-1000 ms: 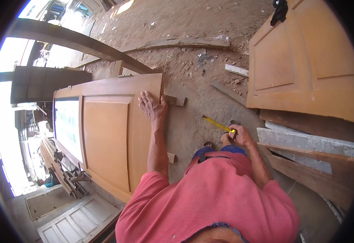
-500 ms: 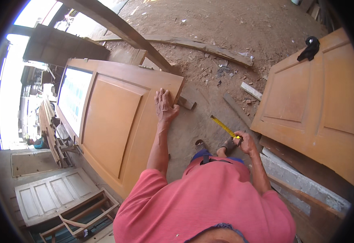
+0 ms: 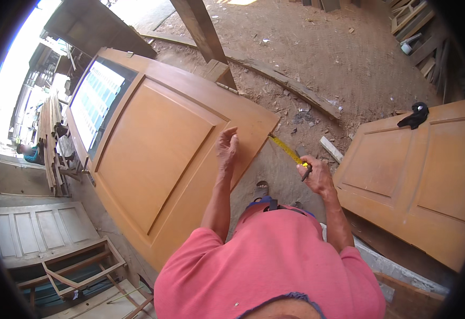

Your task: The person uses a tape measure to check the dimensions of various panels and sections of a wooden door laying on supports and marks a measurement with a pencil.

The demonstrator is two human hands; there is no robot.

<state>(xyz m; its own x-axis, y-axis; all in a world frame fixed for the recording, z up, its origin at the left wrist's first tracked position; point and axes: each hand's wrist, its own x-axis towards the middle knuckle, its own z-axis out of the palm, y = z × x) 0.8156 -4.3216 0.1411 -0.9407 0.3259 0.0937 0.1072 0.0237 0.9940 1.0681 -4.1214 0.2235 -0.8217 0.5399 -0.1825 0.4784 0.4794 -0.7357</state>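
Note:
A wooden panel door (image 3: 152,143) with a glass pane at its far left end lies before me. My left hand (image 3: 227,149) is over its surface near the right end, fingers loosely bent and holding nothing that I can see. In my right hand (image 3: 317,176) is a yellow tape measure (image 3: 286,148), its blade drawn out a short way. The blade's tip reaches the door's right edge near the far corner. A thin dark stick-like piece (image 3: 307,172) also shows in the right hand; its kind is unclear.
A second panel door (image 3: 386,165) stands at the right with a black item (image 3: 416,115) on its top edge. A wooden post (image 3: 203,32) rises beyond the first door. White door (image 3: 43,228) and frames lie lower left. A person (image 3: 30,152) is far left.
My left hand has lifted from lying flat near the door's corner. The right hand has risen, bringing the tape's tip to the door's edge. The view has shifted.

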